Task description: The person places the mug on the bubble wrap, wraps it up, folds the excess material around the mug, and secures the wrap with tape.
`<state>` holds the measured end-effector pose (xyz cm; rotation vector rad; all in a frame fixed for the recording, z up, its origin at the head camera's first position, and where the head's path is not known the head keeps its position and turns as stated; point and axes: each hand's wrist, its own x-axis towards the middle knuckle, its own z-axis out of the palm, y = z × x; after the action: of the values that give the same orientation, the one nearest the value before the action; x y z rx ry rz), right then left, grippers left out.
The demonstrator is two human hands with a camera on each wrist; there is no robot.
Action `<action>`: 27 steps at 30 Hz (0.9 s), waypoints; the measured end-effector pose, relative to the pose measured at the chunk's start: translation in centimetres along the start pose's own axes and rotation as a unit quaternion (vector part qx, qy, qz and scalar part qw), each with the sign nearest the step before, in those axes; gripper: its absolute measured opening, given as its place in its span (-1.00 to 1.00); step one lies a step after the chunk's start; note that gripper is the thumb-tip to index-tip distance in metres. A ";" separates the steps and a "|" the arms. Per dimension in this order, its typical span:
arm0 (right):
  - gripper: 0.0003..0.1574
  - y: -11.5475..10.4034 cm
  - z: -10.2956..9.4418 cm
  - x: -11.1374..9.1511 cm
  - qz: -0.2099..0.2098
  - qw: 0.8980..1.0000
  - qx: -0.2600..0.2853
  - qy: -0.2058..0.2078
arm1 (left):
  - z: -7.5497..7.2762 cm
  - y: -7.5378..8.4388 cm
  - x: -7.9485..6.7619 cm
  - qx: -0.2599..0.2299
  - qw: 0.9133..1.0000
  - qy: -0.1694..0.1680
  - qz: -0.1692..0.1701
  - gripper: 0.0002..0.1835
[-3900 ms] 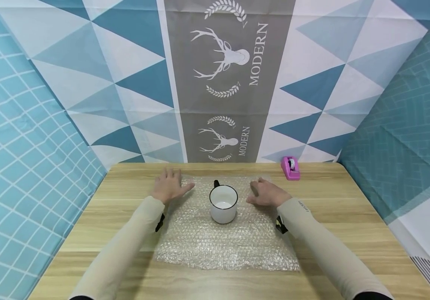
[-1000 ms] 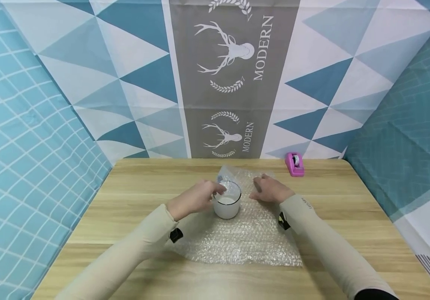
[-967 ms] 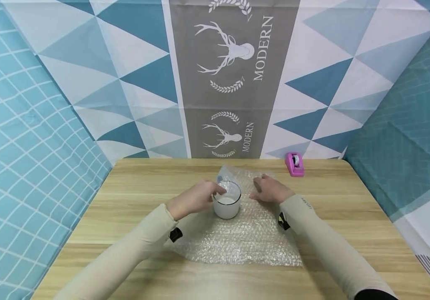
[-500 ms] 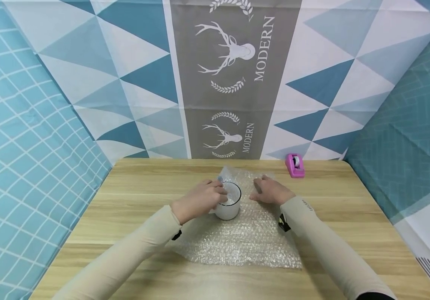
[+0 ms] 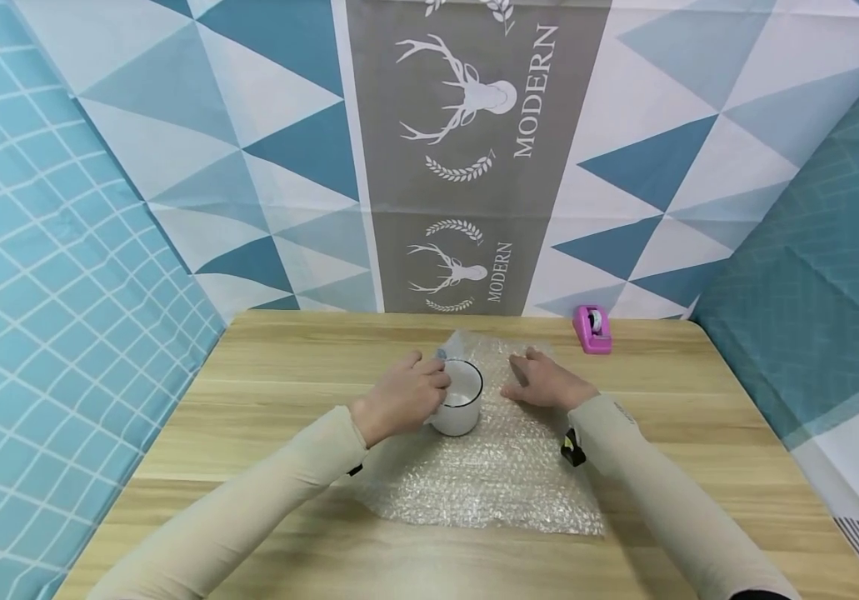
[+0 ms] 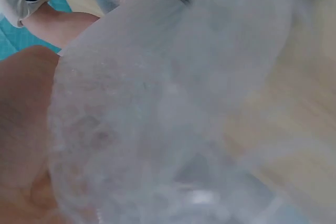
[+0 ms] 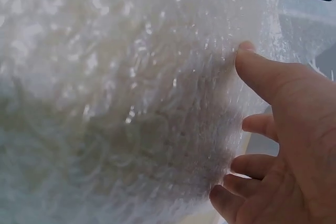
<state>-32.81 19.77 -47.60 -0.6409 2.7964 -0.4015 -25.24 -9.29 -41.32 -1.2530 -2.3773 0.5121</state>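
A white enamel mug [image 5: 461,417] with a dark rim stands upright on a sheet of bubble wrap [image 5: 496,483]. The sheet's left part is folded up against the mug's left side. My left hand [image 5: 402,398] holds this fold at the mug, its curled fingertips over the left rim. In the left wrist view the bubble wrap [image 6: 121,108] covers much of the scene, and the fingertips are hidden. To the right of the mug, my right hand [image 5: 546,382] rests its spread, loosely bent fingertips on the flat wrap. The mug's handle shows only dimly through the wrap at the back.
A pink tape dispenser [image 5: 592,329] stands near the back right edge of the wooden table [image 5: 264,358]. Patterned cloth hangs behind the table and along both sides.
The sheet's left part, flat at first, has been lifted and folded to the mug. My left hand moved right with it, then its fingers settled on the rim. The right hand stays put.
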 end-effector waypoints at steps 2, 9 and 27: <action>0.05 0.2 0.0 -0.1 -0.005 1.000 0.009 0.004 | -0.1 0.0 0.0 0.004 1.000 0.008 -0.002 -0.91; 0.02 0.8 -0.9 -0.5 0.008 0.998 0.020 0.059 | -0.3 0.4 0.2 0.021 1.000 0.003 -0.005 -0.90; -0.04 3.9 -3.4 -0.1 0.058 0.989 0.120 0.069 | -0.6 1.5 0.6 0.027 0.999 -0.010 -0.020 -0.84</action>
<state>-35.25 23.88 -45.68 -0.4077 2.8329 -0.7718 -24.22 -7.94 -41.42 -1.1795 -2.3845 0.5744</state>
